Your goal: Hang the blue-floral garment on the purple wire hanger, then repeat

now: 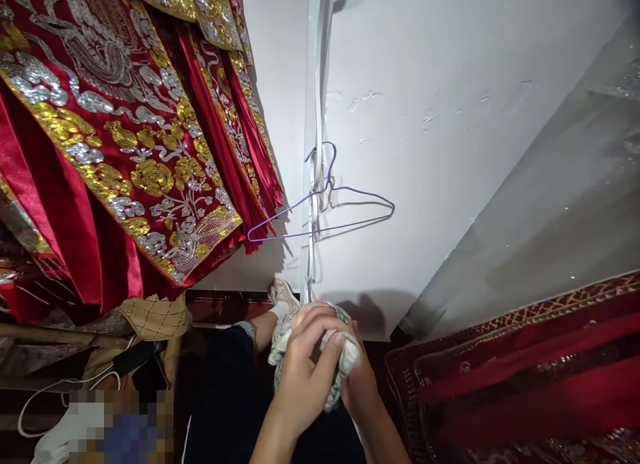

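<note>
My left hand (313,357) is closed on a bunched, light patterned cloth (350,357), with the thumb lying over its top. My right hand (361,384) sits behind and to the right, closed around the other side of the same cloth; most of its fingers are hidden. Part of the cloth hangs out below and to the left of my hands. Beyond them, a bare purple wire hanger (350,227) hangs from a white cable or strap (316,117) on the wall. Neither hand touches the hanger.
Red garments (150,137) with gold and silver embroidery hang at the left. At lower left are a bamboo frame (173,364) and a white cord (30,401). A red patterned textile (525,371) lies at lower right. The pale wall (450,64) stands ahead.
</note>
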`<state>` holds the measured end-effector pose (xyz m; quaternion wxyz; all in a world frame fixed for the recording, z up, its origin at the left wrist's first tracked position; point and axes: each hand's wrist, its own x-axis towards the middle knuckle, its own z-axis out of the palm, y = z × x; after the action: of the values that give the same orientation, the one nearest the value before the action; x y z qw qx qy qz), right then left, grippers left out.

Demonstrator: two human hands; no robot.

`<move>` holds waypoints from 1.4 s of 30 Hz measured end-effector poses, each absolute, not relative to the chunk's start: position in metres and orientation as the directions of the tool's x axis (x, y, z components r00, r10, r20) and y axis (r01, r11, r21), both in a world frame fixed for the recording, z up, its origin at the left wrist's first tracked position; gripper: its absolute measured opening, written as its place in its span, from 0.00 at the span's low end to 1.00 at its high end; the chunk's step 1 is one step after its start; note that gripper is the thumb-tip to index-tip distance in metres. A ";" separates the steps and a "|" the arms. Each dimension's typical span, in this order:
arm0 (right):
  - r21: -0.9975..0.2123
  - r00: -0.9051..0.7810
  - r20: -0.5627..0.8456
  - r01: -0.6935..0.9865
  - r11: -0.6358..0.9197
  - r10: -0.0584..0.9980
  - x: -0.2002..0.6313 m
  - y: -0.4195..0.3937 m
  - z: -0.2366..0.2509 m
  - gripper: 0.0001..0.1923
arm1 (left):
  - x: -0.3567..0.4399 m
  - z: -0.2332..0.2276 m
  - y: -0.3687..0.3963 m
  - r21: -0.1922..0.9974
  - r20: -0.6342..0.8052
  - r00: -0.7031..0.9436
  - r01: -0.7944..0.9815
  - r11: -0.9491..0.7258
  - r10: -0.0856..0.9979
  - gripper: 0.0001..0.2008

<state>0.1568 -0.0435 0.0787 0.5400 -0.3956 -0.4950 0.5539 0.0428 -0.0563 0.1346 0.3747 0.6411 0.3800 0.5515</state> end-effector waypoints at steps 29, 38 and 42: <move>-0.795 -0.494 0.134 0.464 0.392 0.859 0.223 0.077 0.181 0.11 | -0.162 0.159 0.025 0.134 -0.005 0.347 0.930 -0.343 0.938 0.10; -0.706 -0.301 0.416 0.488 0.513 0.858 0.251 0.137 0.167 0.23 | -0.146 0.182 0.040 0.064 0.253 0.424 0.889 -0.453 0.869 0.14; -0.690 -0.326 0.367 0.532 0.490 0.871 0.263 0.142 0.151 0.19 | -0.131 0.177 0.041 -0.050 0.218 0.386 0.922 -0.384 0.897 0.12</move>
<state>0.2634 0.1420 0.1510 0.3677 -0.4493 -0.7808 0.2305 -0.1312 0.0410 0.1770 -0.0814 0.8284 0.5488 0.0774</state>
